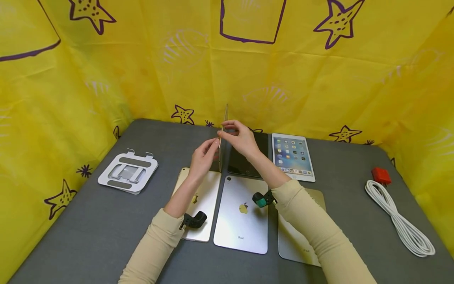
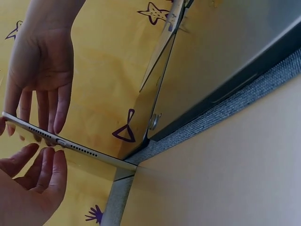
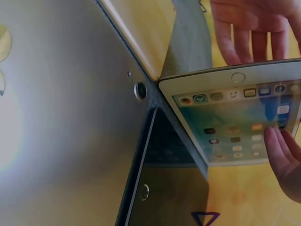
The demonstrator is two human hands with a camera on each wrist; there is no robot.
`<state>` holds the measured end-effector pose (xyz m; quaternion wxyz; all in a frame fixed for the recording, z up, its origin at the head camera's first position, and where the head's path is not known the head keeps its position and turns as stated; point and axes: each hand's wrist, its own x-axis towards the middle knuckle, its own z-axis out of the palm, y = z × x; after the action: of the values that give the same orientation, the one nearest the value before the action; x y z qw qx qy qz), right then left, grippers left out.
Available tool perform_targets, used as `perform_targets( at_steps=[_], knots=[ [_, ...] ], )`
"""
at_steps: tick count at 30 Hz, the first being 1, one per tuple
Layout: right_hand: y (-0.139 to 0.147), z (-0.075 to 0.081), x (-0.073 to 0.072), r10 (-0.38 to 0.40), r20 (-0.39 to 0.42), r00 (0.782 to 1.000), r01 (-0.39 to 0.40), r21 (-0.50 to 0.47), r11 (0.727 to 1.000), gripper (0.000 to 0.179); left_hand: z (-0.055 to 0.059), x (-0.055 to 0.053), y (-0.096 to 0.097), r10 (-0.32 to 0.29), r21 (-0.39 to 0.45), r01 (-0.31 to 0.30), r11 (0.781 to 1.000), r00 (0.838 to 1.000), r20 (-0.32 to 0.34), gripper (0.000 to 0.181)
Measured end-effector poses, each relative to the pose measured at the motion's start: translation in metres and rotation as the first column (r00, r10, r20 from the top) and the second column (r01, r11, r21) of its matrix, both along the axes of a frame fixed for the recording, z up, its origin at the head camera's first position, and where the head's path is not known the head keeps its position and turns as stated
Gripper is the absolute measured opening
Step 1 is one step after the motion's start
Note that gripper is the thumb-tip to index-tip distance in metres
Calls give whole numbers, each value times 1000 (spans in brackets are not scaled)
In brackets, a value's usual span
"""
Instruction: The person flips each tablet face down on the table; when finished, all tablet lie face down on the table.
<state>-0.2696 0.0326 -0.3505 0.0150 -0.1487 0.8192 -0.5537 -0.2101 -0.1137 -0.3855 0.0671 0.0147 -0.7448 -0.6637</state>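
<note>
Edge-on in the head view, a tablet (image 1: 220, 156) stands on its side on the dark table, between both hands. My right hand (image 1: 242, 139) pinches its upper near edge, thumb at the edge. Just below, my left hand (image 1: 203, 158) holds the same edge from the left. The right wrist view shows the tablet's lit screen (image 3: 225, 122), with a round home button and app icons, facing my right hand (image 3: 284, 162). In the left wrist view, its port edge (image 2: 80, 147) shows speaker holes; my left hand (image 2: 35, 183) is against the back side.
Around lie a gold tablet (image 1: 208, 197), a silver tablet (image 1: 242, 227), another gold tablet (image 1: 296, 242), a dark-screened tablet (image 1: 242, 162) and a lit white tablet (image 1: 292, 154). A white folding stand (image 1: 112, 165) is left; a red charger (image 1: 381, 175) and white cable (image 1: 400, 223) are right.
</note>
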Motion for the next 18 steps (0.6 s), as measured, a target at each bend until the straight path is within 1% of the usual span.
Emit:
perform_targets(
  at_steps=[2, 4, 6, 8, 10, 12, 14, 17, 18],
  knots=[
    [3, 0, 1, -1, 14, 1000, 1, -17, 1000, 40, -2, -2, 1, -16, 22, 15, 1000, 999, 50, 45],
    [4, 0, 1, 8, 37, 999, -6, -57, 998, 40, -4, -4, 1, -45, 36, 41, 999, 992, 121, 46],
    [6, 0, 2, 17, 67, 998, -10, -106, 994, 40, -6, -6, 1, -81, 43, 74, 996, 976, 200, 49],
    [7, -1, 4, 25, 105, 994, -8, -162, 987, 43, -7, -8, 1, -116, 49, 107, 993, 956, 269, 52],
    [9, -1, 6, 28, 140, 990, 2, -210, 978, 47, -8, -10, 1, -144, 72, 127, 989, 937, 320, 56],
    [11, -2, 7, 30, 165, 986, 12, -246, 969, 52, -10, -12, 1, -162, 84, 141, 986, 921, 356, 58],
    [14, -3, 8, 34, 186, 982, 19, -275, 961, 56, -12, -13, 1, -188, 114, 156, 981, 905, 382, 59],
    [19, -5, 8, 31, 208, 978, 35, -306, 952, 57, -15, -14, 1, -232, 155, 184, 971, 888, 396, 58],
    [20, -6, 8, 29, 215, 976, 41, -315, 948, 57, -15, -15, 1, -245, 170, 192, 967, 886, 395, 57]
  ],
)
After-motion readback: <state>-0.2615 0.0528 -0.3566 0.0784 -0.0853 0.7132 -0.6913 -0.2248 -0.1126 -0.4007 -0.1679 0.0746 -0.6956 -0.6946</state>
